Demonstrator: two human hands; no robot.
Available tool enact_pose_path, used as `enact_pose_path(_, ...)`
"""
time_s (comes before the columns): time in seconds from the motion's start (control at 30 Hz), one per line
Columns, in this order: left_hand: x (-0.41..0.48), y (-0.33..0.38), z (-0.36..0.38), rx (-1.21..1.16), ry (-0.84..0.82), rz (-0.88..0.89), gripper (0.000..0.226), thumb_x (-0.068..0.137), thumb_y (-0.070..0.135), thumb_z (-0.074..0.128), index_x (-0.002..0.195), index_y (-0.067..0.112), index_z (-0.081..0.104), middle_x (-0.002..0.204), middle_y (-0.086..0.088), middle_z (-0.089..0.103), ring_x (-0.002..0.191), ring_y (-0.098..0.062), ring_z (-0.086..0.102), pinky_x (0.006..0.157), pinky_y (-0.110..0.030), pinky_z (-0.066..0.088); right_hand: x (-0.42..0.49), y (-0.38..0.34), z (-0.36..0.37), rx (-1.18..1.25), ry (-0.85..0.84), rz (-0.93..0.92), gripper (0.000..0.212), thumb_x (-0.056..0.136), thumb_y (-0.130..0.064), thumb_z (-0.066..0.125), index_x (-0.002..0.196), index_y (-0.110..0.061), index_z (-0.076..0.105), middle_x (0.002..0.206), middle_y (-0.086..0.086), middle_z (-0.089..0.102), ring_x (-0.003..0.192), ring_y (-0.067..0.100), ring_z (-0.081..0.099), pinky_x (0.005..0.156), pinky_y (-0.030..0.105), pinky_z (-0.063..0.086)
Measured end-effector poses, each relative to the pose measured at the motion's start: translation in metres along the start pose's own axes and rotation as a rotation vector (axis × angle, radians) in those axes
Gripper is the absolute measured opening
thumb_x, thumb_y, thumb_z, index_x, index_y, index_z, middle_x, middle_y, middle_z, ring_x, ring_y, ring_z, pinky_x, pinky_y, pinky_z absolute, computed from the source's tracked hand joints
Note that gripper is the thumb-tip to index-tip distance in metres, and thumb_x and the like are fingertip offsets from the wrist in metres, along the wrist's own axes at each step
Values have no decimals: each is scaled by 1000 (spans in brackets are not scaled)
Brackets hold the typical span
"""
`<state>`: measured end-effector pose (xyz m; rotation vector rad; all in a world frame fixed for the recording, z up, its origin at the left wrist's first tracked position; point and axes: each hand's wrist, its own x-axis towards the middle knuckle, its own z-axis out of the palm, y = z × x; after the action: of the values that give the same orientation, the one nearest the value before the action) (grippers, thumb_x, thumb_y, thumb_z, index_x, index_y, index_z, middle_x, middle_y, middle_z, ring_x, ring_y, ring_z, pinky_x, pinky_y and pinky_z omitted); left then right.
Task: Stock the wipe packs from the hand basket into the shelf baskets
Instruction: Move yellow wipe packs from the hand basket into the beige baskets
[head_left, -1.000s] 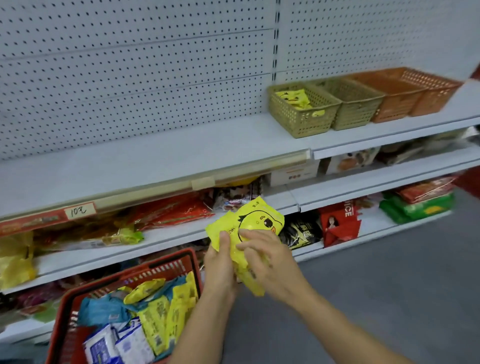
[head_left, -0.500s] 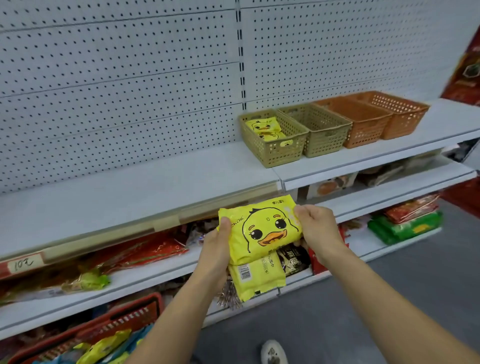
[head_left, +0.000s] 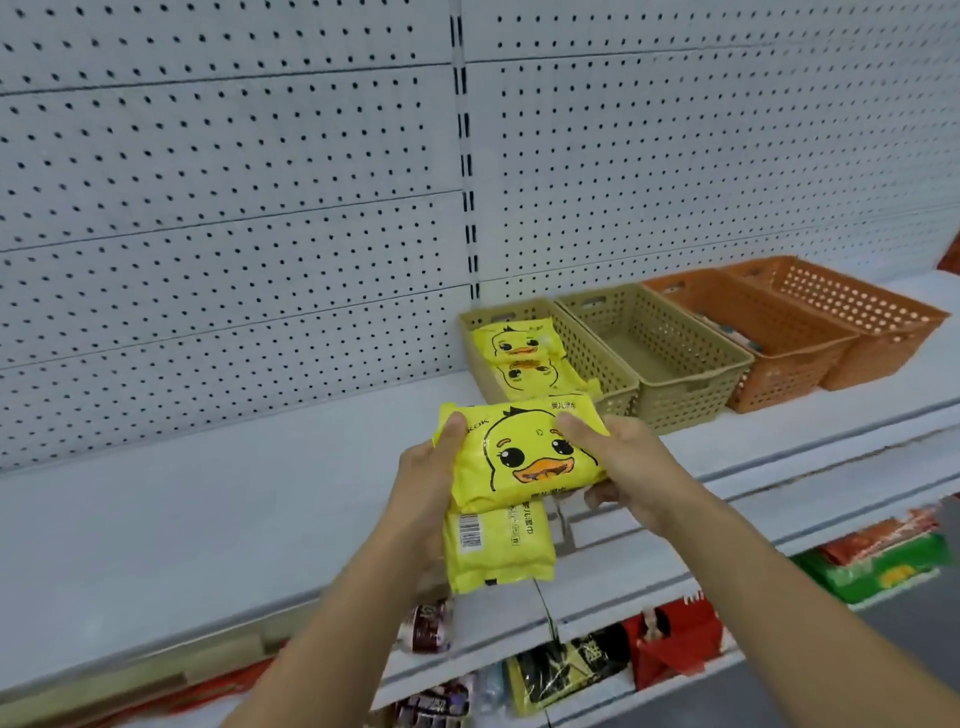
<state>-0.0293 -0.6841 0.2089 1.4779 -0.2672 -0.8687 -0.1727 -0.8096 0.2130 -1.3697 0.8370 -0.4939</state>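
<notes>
A yellow duck wipe pack is held face up between both hands, with a second yellow pack hanging below it, barcode side showing. My left hand grips their left edge, thumb on top. My right hand grips the top pack's right side. Both packs hover over the white shelf, just in front of the leftmost tan shelf basket, which holds two duck packs. The hand basket is out of view.
Right of that basket stand another tan basket and two orange baskets. White pegboard backs the shelf. Lower shelves carry red, green and black snack packs.
Both hands have lifted the two packs up and toward the leftmost tan basket. My view rose, so the red hand basket dropped out of sight.
</notes>
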Motion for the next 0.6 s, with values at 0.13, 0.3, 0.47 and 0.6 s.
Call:
enact_pose_path(0.13,43,19,17,-16,-13,-86,50,87,48,63,106,2,67,89,-17,75,75,-33,73,61,-39,59,53,-14,-16,77,91,-40,10,87,-22,67,90,-12,66,64,-1,69,46,11,59,36,21,42)
enact_pose_path(0.3,67,22,20,-55,41,-101,39,88,39,66,106,4,68,88,-14,76,75,-29,74,55,-36,59,108,-32,-48,142,363,-119,13,92,-22,62,101,-13,63,84,4,70,58,18,63,42,27,49)
enact_pose_path(0.47,81,32,23,-123,153,-74,34,91,37,64,105,6,68,91,-14,76,81,-31,74,65,-40,58,163,-44,-58,-79,309,-113,19,96,-17,54,113,-9,58,111,9,66,70,21,66,58,36,60)
enact_pose_path(0.6,90,40,28,-184,223,-31,34,91,37,64,105,6,68,94,-14,75,86,-32,73,70,-43,58,197,-44,-51,-281,147,-56,24,97,-19,52,121,-14,54,117,3,61,66,21,65,63,37,58)
